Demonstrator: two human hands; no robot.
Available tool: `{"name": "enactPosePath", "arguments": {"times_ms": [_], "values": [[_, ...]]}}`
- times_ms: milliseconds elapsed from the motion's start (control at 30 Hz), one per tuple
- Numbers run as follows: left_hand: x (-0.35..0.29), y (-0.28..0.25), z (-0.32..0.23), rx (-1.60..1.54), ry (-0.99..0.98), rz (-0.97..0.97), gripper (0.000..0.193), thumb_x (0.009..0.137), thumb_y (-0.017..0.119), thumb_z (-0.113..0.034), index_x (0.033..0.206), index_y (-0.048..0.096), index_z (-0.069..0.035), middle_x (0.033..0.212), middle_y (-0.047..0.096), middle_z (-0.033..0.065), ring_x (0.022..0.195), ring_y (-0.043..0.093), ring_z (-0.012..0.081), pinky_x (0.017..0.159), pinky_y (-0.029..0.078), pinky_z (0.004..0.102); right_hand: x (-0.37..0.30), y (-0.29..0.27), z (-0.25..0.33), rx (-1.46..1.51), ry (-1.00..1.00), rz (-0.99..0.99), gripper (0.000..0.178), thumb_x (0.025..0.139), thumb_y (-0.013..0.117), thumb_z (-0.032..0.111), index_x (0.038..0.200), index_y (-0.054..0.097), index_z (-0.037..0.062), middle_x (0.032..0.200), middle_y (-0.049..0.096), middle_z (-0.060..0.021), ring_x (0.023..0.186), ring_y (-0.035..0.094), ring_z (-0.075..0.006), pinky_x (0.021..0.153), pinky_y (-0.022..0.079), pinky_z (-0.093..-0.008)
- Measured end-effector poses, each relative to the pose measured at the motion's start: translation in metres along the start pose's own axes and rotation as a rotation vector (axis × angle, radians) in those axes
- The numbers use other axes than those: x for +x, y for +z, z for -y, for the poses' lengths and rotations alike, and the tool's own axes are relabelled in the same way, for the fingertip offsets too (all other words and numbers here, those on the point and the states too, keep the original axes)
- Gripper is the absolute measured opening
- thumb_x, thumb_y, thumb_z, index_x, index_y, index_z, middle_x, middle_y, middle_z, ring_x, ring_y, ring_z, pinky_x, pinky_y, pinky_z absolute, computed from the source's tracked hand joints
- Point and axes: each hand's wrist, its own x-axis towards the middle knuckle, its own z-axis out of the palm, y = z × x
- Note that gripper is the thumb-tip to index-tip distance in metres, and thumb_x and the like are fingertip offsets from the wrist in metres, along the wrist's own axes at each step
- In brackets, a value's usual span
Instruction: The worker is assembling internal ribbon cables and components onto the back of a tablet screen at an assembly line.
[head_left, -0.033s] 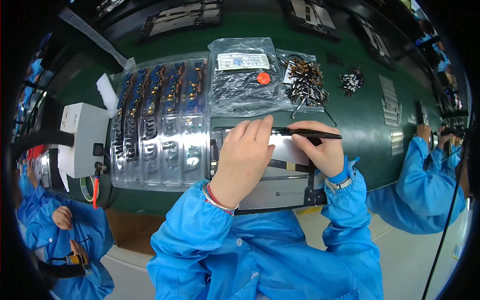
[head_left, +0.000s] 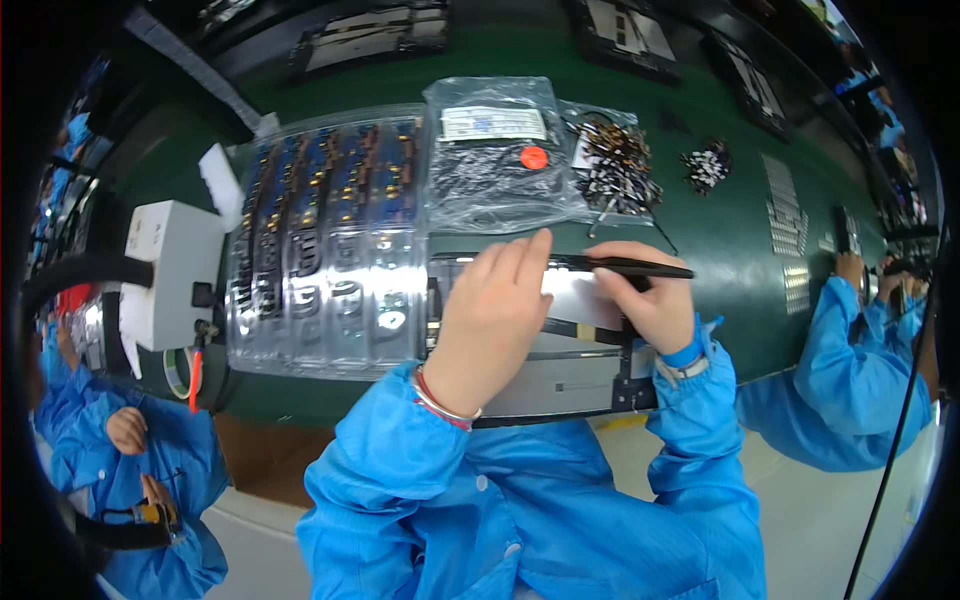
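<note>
An opened tablet-like device [head_left: 560,389] lies at the near edge of the green table, with flat silver panels and dark strips showing inside. My left hand [head_left: 495,322] rests across its left part, palm down, fingers stretched to the far edge; it grips nothing that I can see. In my right hand [head_left: 655,305] is a slim black pen-shaped tool [head_left: 650,267], pinched between thumb and fingers. It lies almost level along the device's far edge, its thicker end pointing right. The tool's left tip is hard to make out near the fingers.
Clear plastic trays [head_left: 325,250] of small circuit parts stand at left, beside a white box [head_left: 175,270]. Behind the device lie a plastic bag [head_left: 490,190] and a heap of small cables [head_left: 615,165]. A smaller pile [head_left: 707,165] and metal sheets [head_left: 787,225] lie right. Co-workers sit both sides.
The whole scene sits slightly further right in the picture. Both hands, the black tool and the device keep the same places relative to one another.
</note>
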Motion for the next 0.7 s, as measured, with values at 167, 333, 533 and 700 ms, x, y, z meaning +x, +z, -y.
{"name": "enactPosePath", "arguments": {"times_ms": [167,333,533,700], "values": [[-0.046,-0.086,-0.03,-0.037,0.028,0.114,0.046,0.065,0.066,-0.007,0.11,0.053,-0.003,0.105,0.056,0.0142,0.1,0.053,0.0292,0.084,0.044,0.037,-0.047,-0.028,0.001,0.2,-0.251,-0.175,0.01,0.082,0.049,0.004,0.089,0.052,-0.0011,0.097,0.056,-0.0165,0.093,0.052,-0.0212,0.084,0.04,-0.0308],[-0.031,-0.137,0.053,0.343,-0.081,-0.118,0.02,0.074,0.061,-0.008,0.093,0.056,-0.005,0.087,0.058,0.01,0.08,0.057,0.0281,0.07,0.046,0.0369,-0.095,-0.046,0.007,0.267,-0.19,-0.197,0.008,0.083,0.044,0.008,0.079,0.046,0.0012,0.081,0.051,-0.0112,0.074,0.045,-0.0143,0.068,0.037,-0.0245],[0.029,-0.12,0.161,0.53,-0.135,-0.073,0.014,0.076,0.061,-0.015,0.088,0.064,-0.008,0.091,0.06,0.0075,0.087,0.056,0.0273,0.075,0.046,0.0359,-0.098,-0.017,0.025,0.123,-0.283,-0.308,0.002,0.078,0.049,0.002,0.078,0.051,0.0004,0.074,0.045,-0.0054,0.067,0.04,-0.0108,0.062,0.03,-0.0217],[0.034,-0.101,0.178,0.631,-0.171,-0.07,0.013,0.072,0.065,-0.022,0.081,0.066,-0.013,0.087,0.058,0.0027,0.088,0.055,0.0225,0.074,0.042,0.0373,-0.117,-0.004,0.042,0.089,-0.273,-0.296,0.003,0.078,0.05,0.002,0.079,0.053,0.0,0.071,0.045,-0.0038,0.063,0.039,-0.0094,0.059,0.03,-0.0214]]}}
